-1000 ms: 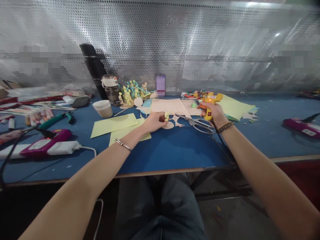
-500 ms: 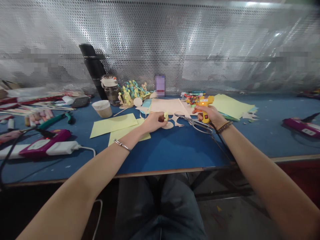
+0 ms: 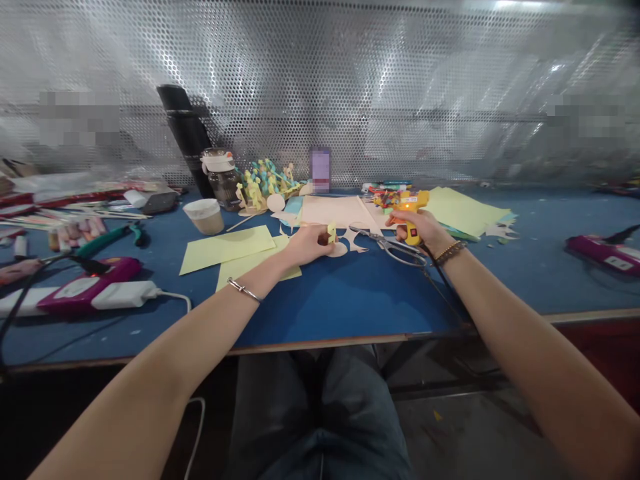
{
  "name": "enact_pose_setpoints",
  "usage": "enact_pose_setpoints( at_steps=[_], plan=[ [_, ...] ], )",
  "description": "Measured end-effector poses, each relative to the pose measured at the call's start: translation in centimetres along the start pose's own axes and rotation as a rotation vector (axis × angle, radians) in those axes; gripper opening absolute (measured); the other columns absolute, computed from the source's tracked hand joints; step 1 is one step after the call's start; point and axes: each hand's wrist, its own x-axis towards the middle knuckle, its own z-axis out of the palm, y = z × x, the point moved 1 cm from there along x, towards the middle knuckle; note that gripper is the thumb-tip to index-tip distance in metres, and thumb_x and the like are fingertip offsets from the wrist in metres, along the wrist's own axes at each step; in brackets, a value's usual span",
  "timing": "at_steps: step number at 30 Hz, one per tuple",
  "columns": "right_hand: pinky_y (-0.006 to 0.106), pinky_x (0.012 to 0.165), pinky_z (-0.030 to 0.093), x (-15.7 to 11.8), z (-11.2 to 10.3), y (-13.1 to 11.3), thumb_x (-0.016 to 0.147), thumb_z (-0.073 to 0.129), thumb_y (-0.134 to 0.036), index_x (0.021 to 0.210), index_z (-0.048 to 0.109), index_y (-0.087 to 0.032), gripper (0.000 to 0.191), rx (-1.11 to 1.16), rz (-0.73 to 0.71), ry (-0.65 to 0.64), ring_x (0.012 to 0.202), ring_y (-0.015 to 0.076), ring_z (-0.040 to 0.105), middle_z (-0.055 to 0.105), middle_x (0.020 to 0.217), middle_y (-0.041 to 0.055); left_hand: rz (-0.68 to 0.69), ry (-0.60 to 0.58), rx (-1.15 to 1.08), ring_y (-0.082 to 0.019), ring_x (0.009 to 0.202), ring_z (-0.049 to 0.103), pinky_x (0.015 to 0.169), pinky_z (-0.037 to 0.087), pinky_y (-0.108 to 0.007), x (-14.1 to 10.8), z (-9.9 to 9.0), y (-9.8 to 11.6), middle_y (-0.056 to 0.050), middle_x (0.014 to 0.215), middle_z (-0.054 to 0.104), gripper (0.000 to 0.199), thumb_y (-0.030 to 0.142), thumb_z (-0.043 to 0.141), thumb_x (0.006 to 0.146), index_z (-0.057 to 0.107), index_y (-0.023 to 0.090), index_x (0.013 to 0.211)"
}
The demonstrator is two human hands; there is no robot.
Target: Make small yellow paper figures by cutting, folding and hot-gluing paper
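My left hand (image 3: 311, 244) pinches a small yellow paper piece (image 3: 331, 233) above the blue table; its exact shape is too small to make out. Just below those fingers lies a pale paper disc (image 3: 339, 249). My right hand (image 3: 424, 227) is wrapped round a yellow hot glue gun (image 3: 413, 201) with an orange light on its body and its nozzle toward the left. Under the gun rest metal scissors (image 3: 400, 250). Between the hands lies a cut paper scrap (image 3: 354, 241). Yellow paper sheets (image 3: 227, 250) are beside my left forearm.
Behind my hands are pink paper sheets (image 3: 333, 212), a bunch of yellow and blue paper pieces (image 3: 265, 183), a paper cup (image 3: 204, 217) and a bottle (image 3: 221, 183). A purple power strip (image 3: 95, 285) with cables sits left. More yellow sheets (image 3: 465, 210) lie right.
Almost nothing has moved. The yellow piece in my left fingers has turned slightly, and the glue gun stays in my right hand at about the same spot.
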Motion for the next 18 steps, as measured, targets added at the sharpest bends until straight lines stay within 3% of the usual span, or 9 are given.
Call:
enact_pose_setpoints(
  at_steps=[11,18],
  plan=[
    [0.021,0.039,0.041,-0.06,0.18,-0.14,0.069,0.069,-0.035,0.072,0.063,-0.013,0.022,0.004,0.004,0.007,0.04,0.0051,0.045,0.066,0.076,0.0074,-0.032,-0.003,0.006,-0.013,0.063,0.054,0.06,0.039,-0.026,0.0,0.05,-0.2,-0.002,0.072,0.062,0.017,0.025,0.057,0.068,0.064,0.018,0.081],
    [0.02,0.038,0.04,0.03,0.05,0.0,0.07,0.067,-0.034,0.071,0.064,-0.013,0.021,-0.006,-0.005,0.005,0.04,0.005,0.046,0.066,0.074,0.0072,-0.054,0.019,0.028,-0.013,0.061,0.051,0.059,0.038,-0.028,0.04,-0.11,0.18,-0.002,0.068,0.059,0.014,0.03,0.06,0.066,0.053,0.018,0.064]
  ],
)
